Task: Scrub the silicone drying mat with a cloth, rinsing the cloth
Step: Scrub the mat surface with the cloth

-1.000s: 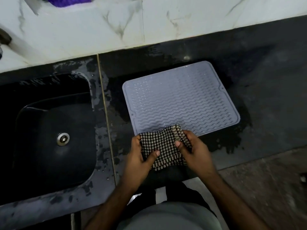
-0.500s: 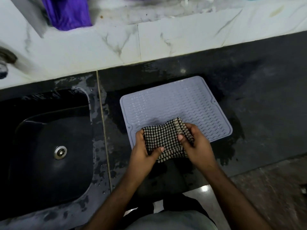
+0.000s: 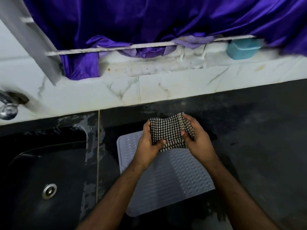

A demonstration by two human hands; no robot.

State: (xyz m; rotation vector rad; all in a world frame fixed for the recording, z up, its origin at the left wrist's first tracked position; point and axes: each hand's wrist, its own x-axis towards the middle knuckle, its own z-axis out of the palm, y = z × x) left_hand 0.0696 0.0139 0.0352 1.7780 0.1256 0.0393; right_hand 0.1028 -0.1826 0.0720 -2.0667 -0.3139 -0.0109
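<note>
A grey ribbed silicone drying mat [image 3: 174, 181] lies on the wet black counter, partly hidden under my forearms. A black-and-white checked cloth [image 3: 167, 131] is bunched between both hands above the mat's far edge. My left hand [image 3: 147, 146] grips the cloth's left side with the thumb across its front. My right hand [image 3: 197, 138] grips its right side, fingers curled over the striped hem.
A black sink [image 3: 41, 171] with a metal drain [image 3: 49, 191] sits left of the mat. A tap [image 3: 8, 105] juts out at the far left. A white marble ledge [image 3: 149, 90], a purple curtain [image 3: 149, 22] and a teal container [image 3: 241, 48] lie behind.
Both hands have carried the cloth from the mat's near edge to its far edge. The view has tilted up, bringing the curtain and ledge into sight.
</note>
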